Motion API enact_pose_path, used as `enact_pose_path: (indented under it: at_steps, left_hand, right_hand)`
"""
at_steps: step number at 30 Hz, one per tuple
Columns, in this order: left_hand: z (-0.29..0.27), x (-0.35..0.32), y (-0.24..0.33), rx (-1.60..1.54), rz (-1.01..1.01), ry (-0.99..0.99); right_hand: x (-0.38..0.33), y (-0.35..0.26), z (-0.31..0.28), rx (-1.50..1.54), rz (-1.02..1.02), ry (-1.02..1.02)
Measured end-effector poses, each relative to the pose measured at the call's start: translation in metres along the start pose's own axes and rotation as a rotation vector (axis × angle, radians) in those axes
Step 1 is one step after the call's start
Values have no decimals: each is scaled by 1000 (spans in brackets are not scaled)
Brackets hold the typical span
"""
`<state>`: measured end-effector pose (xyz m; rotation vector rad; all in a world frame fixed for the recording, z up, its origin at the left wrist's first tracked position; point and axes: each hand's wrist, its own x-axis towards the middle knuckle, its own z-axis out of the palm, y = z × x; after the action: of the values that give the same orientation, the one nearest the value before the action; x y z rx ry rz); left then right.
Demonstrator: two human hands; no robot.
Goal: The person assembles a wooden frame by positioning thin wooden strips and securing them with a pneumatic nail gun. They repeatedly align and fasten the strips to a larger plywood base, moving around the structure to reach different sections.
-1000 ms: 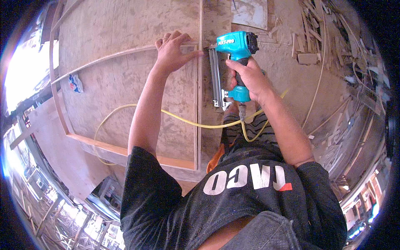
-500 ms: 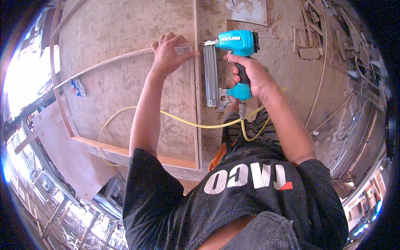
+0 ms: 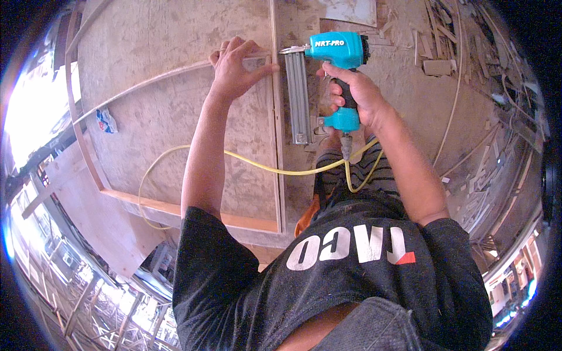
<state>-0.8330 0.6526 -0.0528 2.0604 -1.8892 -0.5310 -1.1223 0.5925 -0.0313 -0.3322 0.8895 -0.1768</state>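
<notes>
My right hand is wrapped round the black grip of a teal pneumatic nail gun, index finger at the trigger. Its silver magazine lies alongside a long wooden side rail. The gun's nose is close to the rail's outer side; I cannot tell whether they touch. Across the rail, my left hand has its fingers bent over a thin wooden crosspiece, near where it meets the rail. Its thumb reaches to the rail. A yellow air hose runs from the gun's base leftward under my left forearm.
The wooden frame's near rail lies on a worn wooden sheet. A crumpled blue-and-white wrapper is inside the frame. Wood offcuts litter the far right. A pale board sits at the left.
The nail gun and my right hand have shifted slightly away from my body, with the nose nearer the side rail. My left hand keeps its place on the frame.
</notes>
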Motion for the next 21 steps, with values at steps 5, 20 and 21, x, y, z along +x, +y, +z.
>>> enact_pose_path:
  at_steps: [5, 20, 21]
  left_hand:
    - [2, -1, -1, -13, 9, 28]
    - [0, -2, 2, 38, -4, -25]
    - [1, -2, 2, 55, 8, -19]
  right_hand:
    - [-1, 0, 3, -50, -19, 18]
    - [5, 3, -12, 22, 6, 16]
    - [7, 3, -13, 14, 2, 7]
